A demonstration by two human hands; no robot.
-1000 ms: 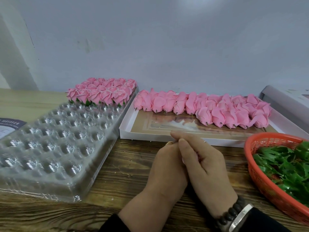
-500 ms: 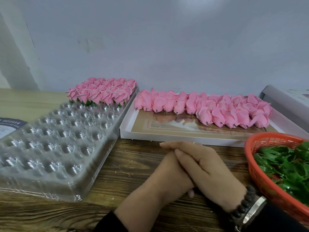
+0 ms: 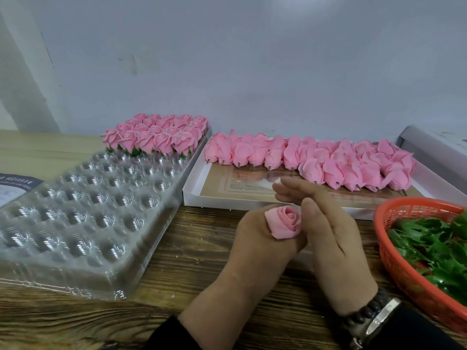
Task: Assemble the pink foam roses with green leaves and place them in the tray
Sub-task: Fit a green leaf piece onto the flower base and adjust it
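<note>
On the wooden desk (image 3: 192,251), my clear dimpled tray (image 3: 83,213) holds finished roses (image 3: 156,135) only in its far rows. Bare blooms (image 3: 310,160) fill the white box (image 3: 252,200); leaves (image 3: 434,246) wait in the orange basket (image 3: 404,269), right. My left hand (image 3: 255,246) grips one pink foam rose (image 3: 285,222); my right hand (image 3: 336,238) rests open against it. Fitting stage, I judge; next, seat it in a free dimple.

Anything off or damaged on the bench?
Nothing stands out. Finished roses sit upright in the clear tray, loose roses lie in the white box, and the left hand holds one intact rose.
</note>
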